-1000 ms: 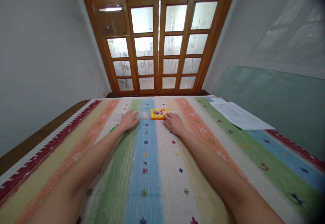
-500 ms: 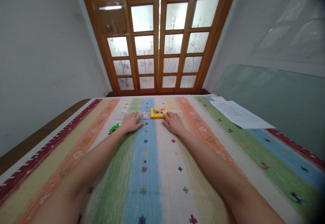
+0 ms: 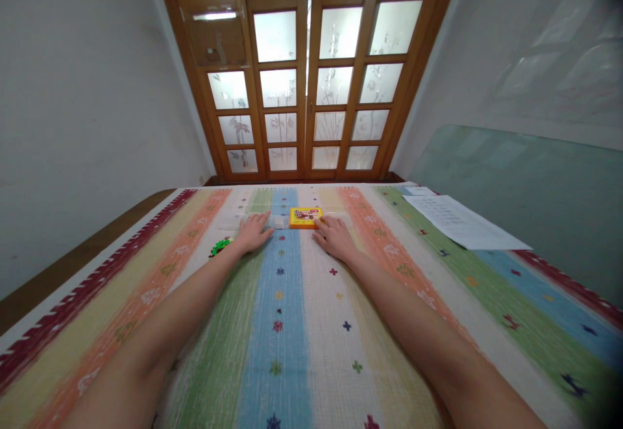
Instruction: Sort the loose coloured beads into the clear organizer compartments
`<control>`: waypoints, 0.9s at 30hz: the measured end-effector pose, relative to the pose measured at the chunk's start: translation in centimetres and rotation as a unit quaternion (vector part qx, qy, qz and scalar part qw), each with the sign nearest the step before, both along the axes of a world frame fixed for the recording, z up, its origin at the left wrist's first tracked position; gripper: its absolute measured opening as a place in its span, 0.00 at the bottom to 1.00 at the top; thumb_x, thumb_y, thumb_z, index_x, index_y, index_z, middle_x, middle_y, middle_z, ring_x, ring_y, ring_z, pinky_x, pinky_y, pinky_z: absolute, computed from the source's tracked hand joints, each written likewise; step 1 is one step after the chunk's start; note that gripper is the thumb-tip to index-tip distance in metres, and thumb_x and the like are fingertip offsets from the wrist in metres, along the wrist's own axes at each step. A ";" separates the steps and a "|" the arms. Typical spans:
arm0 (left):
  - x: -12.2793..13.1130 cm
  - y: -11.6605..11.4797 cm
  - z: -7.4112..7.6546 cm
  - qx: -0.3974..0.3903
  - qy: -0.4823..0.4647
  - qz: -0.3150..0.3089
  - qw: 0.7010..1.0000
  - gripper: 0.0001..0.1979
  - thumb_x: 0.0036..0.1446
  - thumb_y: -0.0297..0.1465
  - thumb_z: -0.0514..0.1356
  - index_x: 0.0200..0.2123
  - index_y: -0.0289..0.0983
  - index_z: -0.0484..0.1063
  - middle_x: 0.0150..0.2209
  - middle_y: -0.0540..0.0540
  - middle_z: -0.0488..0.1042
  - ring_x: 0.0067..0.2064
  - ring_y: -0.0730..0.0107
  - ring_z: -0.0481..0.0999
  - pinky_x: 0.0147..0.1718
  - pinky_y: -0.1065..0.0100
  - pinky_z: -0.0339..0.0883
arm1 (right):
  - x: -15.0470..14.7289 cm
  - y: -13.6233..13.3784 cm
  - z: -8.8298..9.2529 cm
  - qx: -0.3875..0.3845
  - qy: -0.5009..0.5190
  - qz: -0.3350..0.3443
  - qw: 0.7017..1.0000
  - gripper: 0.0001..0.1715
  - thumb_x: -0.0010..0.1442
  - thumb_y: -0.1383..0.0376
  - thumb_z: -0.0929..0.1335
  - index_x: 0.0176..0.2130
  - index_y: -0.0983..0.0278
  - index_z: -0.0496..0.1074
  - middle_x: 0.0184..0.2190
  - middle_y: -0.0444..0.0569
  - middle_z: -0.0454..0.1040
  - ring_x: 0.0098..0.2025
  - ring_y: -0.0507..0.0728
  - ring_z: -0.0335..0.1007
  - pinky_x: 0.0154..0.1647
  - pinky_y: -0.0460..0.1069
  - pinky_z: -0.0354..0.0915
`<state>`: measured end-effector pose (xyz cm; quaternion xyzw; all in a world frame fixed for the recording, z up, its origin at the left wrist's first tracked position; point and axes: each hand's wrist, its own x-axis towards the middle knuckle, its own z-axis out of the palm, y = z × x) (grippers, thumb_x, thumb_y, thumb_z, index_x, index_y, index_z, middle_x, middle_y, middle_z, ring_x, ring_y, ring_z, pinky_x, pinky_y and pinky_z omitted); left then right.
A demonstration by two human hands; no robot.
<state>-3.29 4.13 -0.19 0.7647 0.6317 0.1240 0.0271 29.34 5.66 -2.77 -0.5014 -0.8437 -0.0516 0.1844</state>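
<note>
My left hand [image 3: 252,233] lies palm down on a clear plastic piece [image 3: 279,222], its fingers stretched out and holding nothing. A small yellow and orange box [image 3: 305,217] with a printed picture rests flat between my two hands. At the box's right end is my right hand [image 3: 334,237], open and flat, with fingertips at or touching its corner. Behind the right fingers, more clear plastic shows faintly. A small bright green object with dark and yellow parts [image 3: 220,246] sits just left of my left wrist; its kind is unclear.
A striped, patterned cloth [image 3: 277,293] covers the table. Printed paper sheets [image 3: 455,220] lie at the right far side. A pale green panel [image 3: 525,189] stands along the right wall. Wooden doors with frosted panes [image 3: 305,85] close off the far end.
The fingers of my left hand have drawn a little closer together and shifted slightly on the plastic. My right hand and the box stay in place; the view shifts slightly.
</note>
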 end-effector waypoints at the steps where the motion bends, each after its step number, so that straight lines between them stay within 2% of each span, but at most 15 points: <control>1: -0.1 0.1 0.1 0.019 -0.002 0.014 1.000 0.36 0.68 0.47 0.51 0.75 0.44 0.50 0.72 0.37 0.60 0.73 0.45 0.55 0.69 0.34 0.42 | 0.0 0.0 -0.1 0.002 0.001 0.001 1.000 0.29 0.72 0.51 0.63 0.66 0.59 0.66 0.67 0.58 0.65 0.68 0.67 0.58 0.69 0.63 0.50; 5: -1.2 0.7 0.2 0.061 0.010 0.075 0.995 0.36 0.64 0.44 0.56 0.73 0.43 0.56 0.69 0.35 0.63 0.72 0.40 0.56 0.68 0.31 0.38 | 0.1 0.0 -0.2 0.004 0.006 0.002 1.000 0.28 0.72 0.51 0.62 0.66 0.58 0.67 0.67 0.58 0.66 0.68 0.67 0.58 0.69 0.63 0.49; 9: -2.8 1.6 -0.6 0.039 0.009 0.102 0.994 0.36 0.61 0.40 0.58 0.71 0.42 0.60 0.69 0.33 0.62 0.69 0.38 0.59 0.65 0.32 0.49 | 0.1 0.0 -0.2 0.010 0.012 0.003 1.000 0.28 0.72 0.51 0.63 0.66 0.58 0.67 0.67 0.58 0.66 0.67 0.67 0.59 0.70 0.63 0.49; 13: -4.4 2.3 -1.1 0.055 -0.012 0.083 0.995 0.37 0.59 0.38 0.58 0.71 0.40 0.59 0.68 0.34 0.64 0.66 0.43 0.65 0.64 0.43 0.59 | 0.1 0.0 -0.3 0.013 0.016 0.004 1.000 0.28 0.72 0.51 0.63 0.66 0.58 0.67 0.66 0.57 0.67 0.67 0.67 0.59 0.70 0.63 0.49; 17: -5.8 2.5 -0.6 0.087 -0.038 0.053 0.994 0.36 0.57 0.35 0.59 0.69 0.38 0.63 0.66 0.36 0.67 0.65 0.49 0.68 0.66 0.52 0.61 | 0.1 0.1 -0.5 0.012 0.022 0.004 1.000 0.27 0.72 0.52 0.64 0.65 0.58 0.68 0.66 0.57 0.67 0.67 0.66 0.60 0.70 0.64 0.50; 22: -7.6 2.1 0.1 0.114 -0.082 0.057 0.988 0.32 0.56 0.31 0.58 0.65 0.35 0.69 0.61 0.37 0.71 0.63 0.51 0.70 0.67 0.53 0.61 | 0.4 0.4 -0.3 0.022 0.054 0.005 0.998 0.26 0.72 0.54 0.64 0.63 0.61 0.71 0.64 0.57 0.70 0.65 0.64 0.63 0.68 0.60 0.54; 27: -10.6 0.3 -0.1 0.119 -0.118 0.075 0.983 0.26 0.61 0.35 0.55 0.61 0.37 0.72 0.61 0.39 0.73 0.63 0.53 0.71 0.67 0.53 0.60 | 1.5 0.6 0.5 0.046 0.119 -0.040 0.991 0.21 0.73 0.59 0.61 0.55 0.63 0.77 0.57 0.55 0.76 0.58 0.61 0.69 0.62 0.54 0.60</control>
